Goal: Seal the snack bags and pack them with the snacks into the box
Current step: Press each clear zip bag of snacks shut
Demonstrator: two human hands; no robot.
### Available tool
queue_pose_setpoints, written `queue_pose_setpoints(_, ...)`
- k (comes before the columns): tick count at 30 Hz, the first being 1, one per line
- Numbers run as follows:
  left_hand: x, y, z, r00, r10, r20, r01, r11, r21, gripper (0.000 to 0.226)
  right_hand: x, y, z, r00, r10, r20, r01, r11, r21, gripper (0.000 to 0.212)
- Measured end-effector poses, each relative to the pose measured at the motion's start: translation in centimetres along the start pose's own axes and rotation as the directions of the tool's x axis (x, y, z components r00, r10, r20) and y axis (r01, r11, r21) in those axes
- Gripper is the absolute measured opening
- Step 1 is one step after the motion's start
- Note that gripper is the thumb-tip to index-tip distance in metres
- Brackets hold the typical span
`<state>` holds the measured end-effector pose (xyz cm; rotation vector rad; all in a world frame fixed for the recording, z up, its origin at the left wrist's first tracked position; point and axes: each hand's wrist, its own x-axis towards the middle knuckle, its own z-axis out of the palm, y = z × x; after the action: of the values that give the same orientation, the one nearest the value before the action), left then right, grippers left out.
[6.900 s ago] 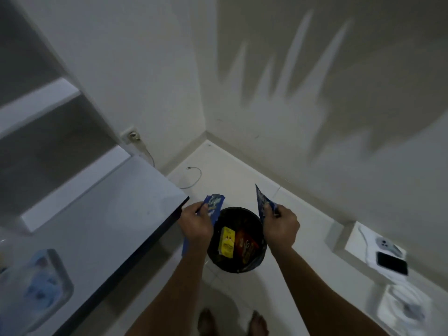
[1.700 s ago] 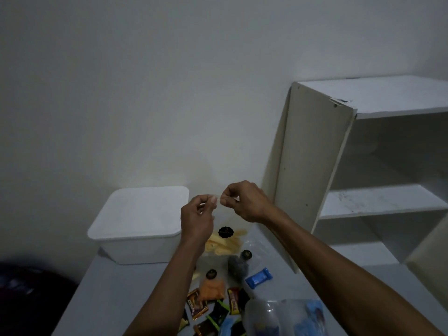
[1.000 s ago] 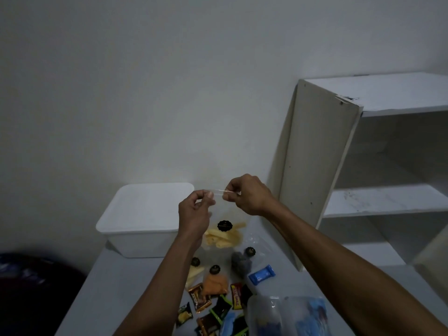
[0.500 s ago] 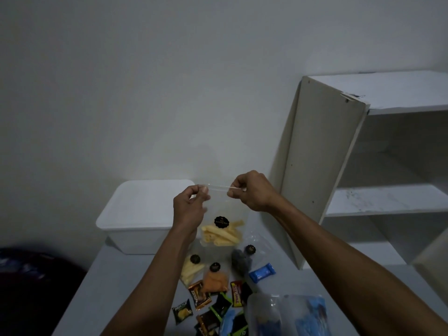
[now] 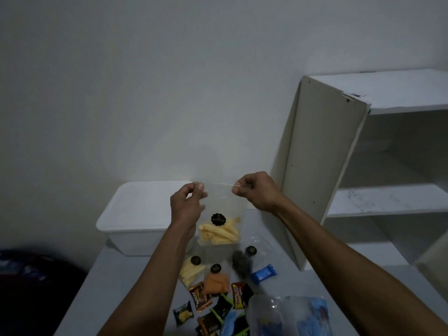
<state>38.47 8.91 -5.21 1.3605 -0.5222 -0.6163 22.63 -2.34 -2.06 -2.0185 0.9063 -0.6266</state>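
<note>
Snack bag of clear plastic with pale yellow sticks hangs between left hand and right hand, both pinching its top edge; sealing looks underway; below the hands, other bags and wrapped snacks await on the bench; beyond the left hand, the white lidded plastic box stays closed.

box: front partly behind left forearm | bottom-edge wrappers: cut off

A plain home room: bare wall, white shelf unit.
</note>
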Motion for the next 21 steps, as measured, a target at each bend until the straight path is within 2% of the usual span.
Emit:
queue_pose_setpoints(10, 0.2, 0.3, -0.4, 1.0, -0.012, -0.016, 0.012, 1.0, -0.008, 0.008, -0.1, 0.6, -0.3, 0.997, 0.063, -0.038, -0.06, 0.996, 0.072, 0.011)
queue_pose_setpoints(13, 0.0, 0.3, -0.5, 1.0, -0.021, -0.017, 0.021, 1.0, -0.014, 0.008, -0.5, 0.4, -0.3, 0.996, 0.054, -0.077, -0.05, 0.997, 0.052, 0.011)
queue_pose_setpoints(15, 0.0, 0.3, -0.6, 0.999, -0.033, -0.017, 0.033, 0.999, -0.022, 0.008, -0.8, 0.4, -0.2, 0.994, 0.052, -0.098, -0.042, 0.994, 0.1, 0.013)
queue_pose_setpoints(21, -0.2, 0.7, -0.5, 1.0, -0.012, 0.018, 0.012, 1.0, -0.015, 0.008, -1.2, 0.2, -1.2, 1.0, 0.014, -0.023, -0.011, 0.991, 0.133, 0.019)
